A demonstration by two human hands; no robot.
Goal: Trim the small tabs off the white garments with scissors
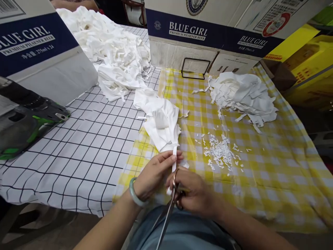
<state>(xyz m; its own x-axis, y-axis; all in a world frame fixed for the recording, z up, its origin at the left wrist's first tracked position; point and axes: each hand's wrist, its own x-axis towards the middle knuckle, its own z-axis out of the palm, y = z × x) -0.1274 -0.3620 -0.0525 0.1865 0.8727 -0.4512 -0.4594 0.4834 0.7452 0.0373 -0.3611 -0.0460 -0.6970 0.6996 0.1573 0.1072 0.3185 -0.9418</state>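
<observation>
Left hand (pixel 156 172): fingers closed, thumb and fingertips pinching a white strap (pixel 174 156). Strap runs from the near edge of the white cloth (pixel 162 121), which lies on the bench (pixel 91 146) just beyond the hands, mid-scene. Right hand (pixel 194 189): fingers curled round the handles of the scissors (pixel 168 217), right beside the left; blades point near, over the lap, slightly parted. Green bangle (pixel 134 192) on left wrist. Snippets (pixel 221 151) scattered right of the hands; right pile (pixel 243 99) of white cloths beyond them. Bigger left pile (pixel 104 38) far left, between left box (pixel 26 41) and far box (pixel 195 31). Black-green tool (pixel 31 118) at left, blurred.
</observation>
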